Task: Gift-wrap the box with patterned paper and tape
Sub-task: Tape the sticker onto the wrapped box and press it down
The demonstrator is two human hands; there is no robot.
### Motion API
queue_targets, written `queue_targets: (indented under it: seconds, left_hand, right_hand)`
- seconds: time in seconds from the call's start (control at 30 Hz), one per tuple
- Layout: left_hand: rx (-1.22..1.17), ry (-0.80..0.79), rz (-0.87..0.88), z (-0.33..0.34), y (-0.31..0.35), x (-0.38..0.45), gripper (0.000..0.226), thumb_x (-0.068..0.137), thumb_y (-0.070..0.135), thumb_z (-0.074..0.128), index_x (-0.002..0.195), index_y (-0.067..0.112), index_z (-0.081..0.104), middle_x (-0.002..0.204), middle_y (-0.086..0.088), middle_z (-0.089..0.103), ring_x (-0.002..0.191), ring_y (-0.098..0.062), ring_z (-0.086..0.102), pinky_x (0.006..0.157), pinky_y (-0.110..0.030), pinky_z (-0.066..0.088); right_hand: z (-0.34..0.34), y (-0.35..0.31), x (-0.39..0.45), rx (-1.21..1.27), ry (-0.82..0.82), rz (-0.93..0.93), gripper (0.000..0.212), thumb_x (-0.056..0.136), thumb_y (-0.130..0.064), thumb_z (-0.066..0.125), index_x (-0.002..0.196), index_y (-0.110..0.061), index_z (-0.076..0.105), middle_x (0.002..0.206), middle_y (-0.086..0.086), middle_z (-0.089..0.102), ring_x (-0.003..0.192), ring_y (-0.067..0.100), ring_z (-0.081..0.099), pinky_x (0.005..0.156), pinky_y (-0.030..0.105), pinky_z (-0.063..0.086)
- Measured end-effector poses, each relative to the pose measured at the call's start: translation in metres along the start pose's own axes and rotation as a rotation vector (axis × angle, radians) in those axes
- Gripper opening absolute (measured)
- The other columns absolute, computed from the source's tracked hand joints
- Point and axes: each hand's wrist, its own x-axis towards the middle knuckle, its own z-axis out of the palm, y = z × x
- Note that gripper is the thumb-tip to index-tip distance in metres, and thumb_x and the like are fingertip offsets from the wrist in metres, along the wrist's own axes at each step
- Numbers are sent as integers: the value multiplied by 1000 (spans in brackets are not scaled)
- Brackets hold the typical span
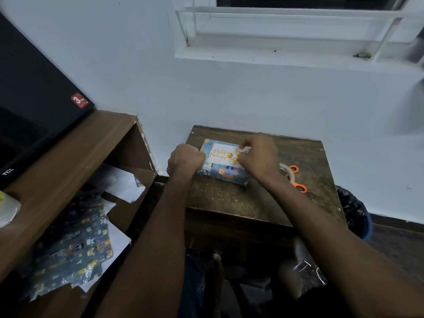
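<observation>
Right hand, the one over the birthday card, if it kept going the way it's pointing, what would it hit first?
The right hand points left over the wrapped box, so it would likely meet the Happy Birthday card first, then the left hand. Its height above the card is unclear.

The near half of the surface (241, 203), in front of the wrapped box (223, 174), lies bare between the two forearms. To the right of the box, a tape roll (285, 172) and orange-handled scissors (298, 180) crowd the surface beside the right hand (259, 157). The wall (229, 99) closes off the far edge, and a shelf (128, 180) stands just left.
</observation>
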Motion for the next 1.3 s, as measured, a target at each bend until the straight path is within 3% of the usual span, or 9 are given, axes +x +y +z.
queue_targets:
  seconds: [0.23,0.37,0.43,0.53,0.73,0.9,1.03,1.17,1.3]
  left_hand:
    - [-148,-171,8,15,4,9,45,95,42,58,119,6,68,114,-11,70,106,-30,66,89,-37,55]
    - [-308,-211,18,17,8,3,41,91,41,67,117,9,63,106,-7,69,100,-24,69,96,-42,59]
    - [-438,-204,18,15,9,4,32,100,26,69,121,9,51,110,-6,66,102,-21,68,86,-36,59]
    - [-546,-201,86,12,8,5,47,96,9,72,132,8,41,123,-7,64,105,-17,69,77,-30,61]
    - [-539,-132,266,10,13,-2,63,83,-20,64,124,19,37,113,-2,53,91,-9,56,67,-23,53]
    - [-543,-71,345,6,10,3,74,75,-19,77,124,22,40,115,-1,59,97,-11,61,81,-30,58]
    - [-472,-105,325,1,1,8,71,80,6,88,128,31,42,122,-6,64,106,-23,67,86,-37,60]
    - [-306,-190,251,5,0,4,58,84,39,80,132,30,49,126,1,65,117,-26,65,107,-47,53]
    - [-66,-161,243,6,4,0,44,98,41,70,138,24,61,131,0,66,123,-27,61,100,-34,46]
  right_hand:
    - [-1,8,3,47,-136,286,41,87,-29,77,117,-8,59,103,2,57,92,17,51,60,30,35]
    - [1,12,1,523,-85,459,55,84,-11,83,131,-11,54,108,-3,63,104,19,65,89,46,59]
    - [0,12,0,833,-61,521,67,82,5,81,142,-7,54,107,6,71,99,26,74,86,55,63]
    - [0,12,-2,988,-55,454,57,75,20,77,124,-7,70,105,8,75,96,30,77,81,57,64]
    - [1,16,-3,883,61,286,73,50,26,75,94,-29,58,99,1,58,78,13,51,64,50,58]
    - [1,15,-3,853,53,201,70,47,16,79,94,-30,57,89,0,60,79,18,57,63,58,59]
    - [-4,16,-1,865,22,297,45,75,0,89,111,-16,68,102,2,76,88,22,77,75,53,65]
    - [-1,23,1,827,-35,426,15,92,-23,80,100,-10,79,95,6,81,86,22,80,80,52,65]
    - [8,27,-4,622,-109,451,31,94,-35,73,74,-11,78,80,3,79,83,26,78,76,60,62]
